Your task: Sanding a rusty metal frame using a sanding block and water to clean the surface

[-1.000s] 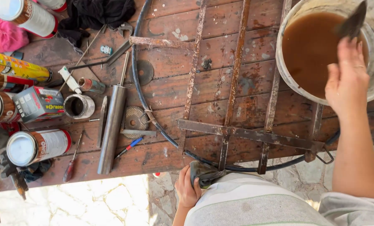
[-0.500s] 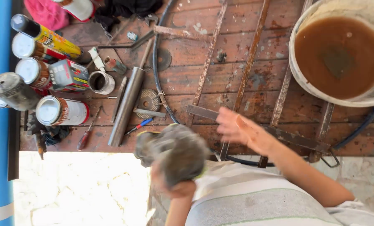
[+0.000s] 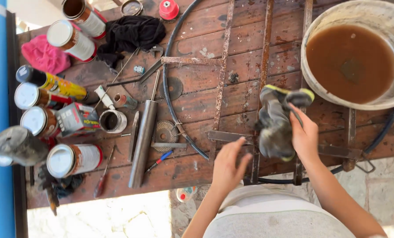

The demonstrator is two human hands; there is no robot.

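The right hand (image 3: 305, 136) holds a floppy grey work glove with yellow trim (image 3: 276, 123) over the rusty metal frame (image 3: 223, 136). The left hand (image 3: 227, 165) reaches for it, fingers wide. Pulling it on looks like the step now. A bucket of brown water (image 3: 351, 61) sits close, and paint cans (image 3: 73, 158) stand well apart.
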